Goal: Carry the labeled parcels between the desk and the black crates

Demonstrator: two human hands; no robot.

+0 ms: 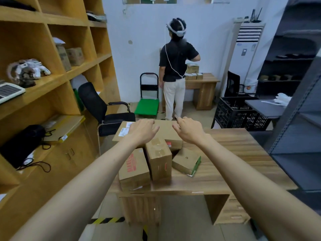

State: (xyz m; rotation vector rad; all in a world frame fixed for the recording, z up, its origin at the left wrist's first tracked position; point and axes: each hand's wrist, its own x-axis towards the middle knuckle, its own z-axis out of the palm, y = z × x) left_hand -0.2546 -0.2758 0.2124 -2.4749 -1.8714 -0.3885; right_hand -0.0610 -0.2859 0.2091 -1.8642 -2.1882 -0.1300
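Black crates (239, 113) stand on the floor past the desk's far right corner; their contents cannot be made out. On the desk (225, 153), four parcels crowd the left edge: a big labeled box (165, 131) at the far left corner, two tall boxes (159, 159) nearer, and a tilted flat box (186, 161) beside them. The left hand (141, 130) and right hand (188, 130) hover over the big box, fingers loosely spread, holding nothing. Behind stand a person (175, 66), a green cart (147, 105) and wooden shelves (52, 66).

Four brown labeled parcels (159, 158) clustered on wooden desk (234, 153), black crates (239, 113) behind
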